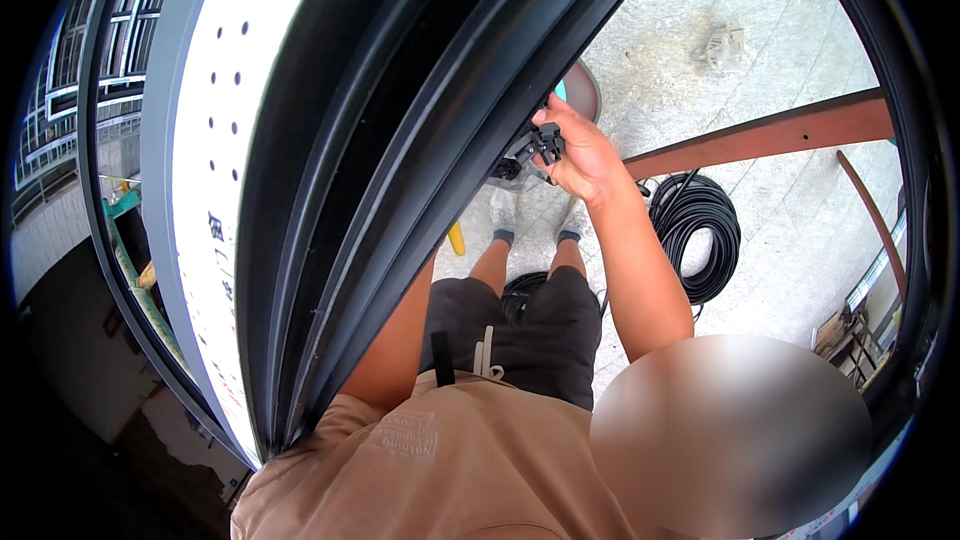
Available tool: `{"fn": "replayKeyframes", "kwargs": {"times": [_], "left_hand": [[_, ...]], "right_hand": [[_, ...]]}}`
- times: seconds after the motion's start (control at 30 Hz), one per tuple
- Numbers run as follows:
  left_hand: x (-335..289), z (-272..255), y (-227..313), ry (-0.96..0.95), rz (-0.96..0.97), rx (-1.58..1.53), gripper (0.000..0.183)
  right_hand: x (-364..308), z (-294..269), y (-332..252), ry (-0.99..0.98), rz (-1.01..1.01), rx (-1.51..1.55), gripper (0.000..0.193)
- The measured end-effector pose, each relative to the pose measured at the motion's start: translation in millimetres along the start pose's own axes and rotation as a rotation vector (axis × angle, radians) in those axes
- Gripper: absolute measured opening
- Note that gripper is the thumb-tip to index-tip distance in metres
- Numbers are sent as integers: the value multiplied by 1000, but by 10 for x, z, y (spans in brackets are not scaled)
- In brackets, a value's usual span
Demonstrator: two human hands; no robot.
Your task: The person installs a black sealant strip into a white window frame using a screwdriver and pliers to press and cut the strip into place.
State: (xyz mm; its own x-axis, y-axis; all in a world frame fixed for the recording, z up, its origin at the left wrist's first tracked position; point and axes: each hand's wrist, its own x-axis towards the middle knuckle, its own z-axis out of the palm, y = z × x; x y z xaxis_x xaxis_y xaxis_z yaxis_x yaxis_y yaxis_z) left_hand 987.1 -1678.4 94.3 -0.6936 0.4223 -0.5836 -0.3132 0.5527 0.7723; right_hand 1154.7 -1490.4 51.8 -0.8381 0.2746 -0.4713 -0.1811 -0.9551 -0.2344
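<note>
A large window or door frame (330, 170) with dark grooved channels and a white, perforated face slants across the left and centre of the head view. At its right edge, my right hand (580, 155) is closed around a small black fitting (545, 143) with blocky ends. The fitting lies against or very close to the dark channel; whether it is seated in it I cannot tell. My left forearm (395, 345) passes behind the frame, which hides my left hand.
A coil of black cord or gasket (725, 240) lies on the pale floor at right, and another black coil (522, 290) sits between my legs. A reddish-brown beam (760, 135) crosses at right. A brown round object (585, 90) stands beyond my hand; a yellow piece (456, 238) shows beside the frame.
</note>
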Motion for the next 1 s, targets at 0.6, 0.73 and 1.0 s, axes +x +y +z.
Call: {"fn": "replayKeyframes", "kwargs": {"times": [0.6,0.73,1.0], "left_hand": [[-43,35,-355,35,147,44,35],[-142,9,-494,-27,332,326,32],[-199,-2,-692,-5,314,269,33]], "right_hand": [[147,-268,489,129,424,-338,26],[356,-302,564,308,558,-481,21],[482,-269,823,430,477,-396,23]]}}
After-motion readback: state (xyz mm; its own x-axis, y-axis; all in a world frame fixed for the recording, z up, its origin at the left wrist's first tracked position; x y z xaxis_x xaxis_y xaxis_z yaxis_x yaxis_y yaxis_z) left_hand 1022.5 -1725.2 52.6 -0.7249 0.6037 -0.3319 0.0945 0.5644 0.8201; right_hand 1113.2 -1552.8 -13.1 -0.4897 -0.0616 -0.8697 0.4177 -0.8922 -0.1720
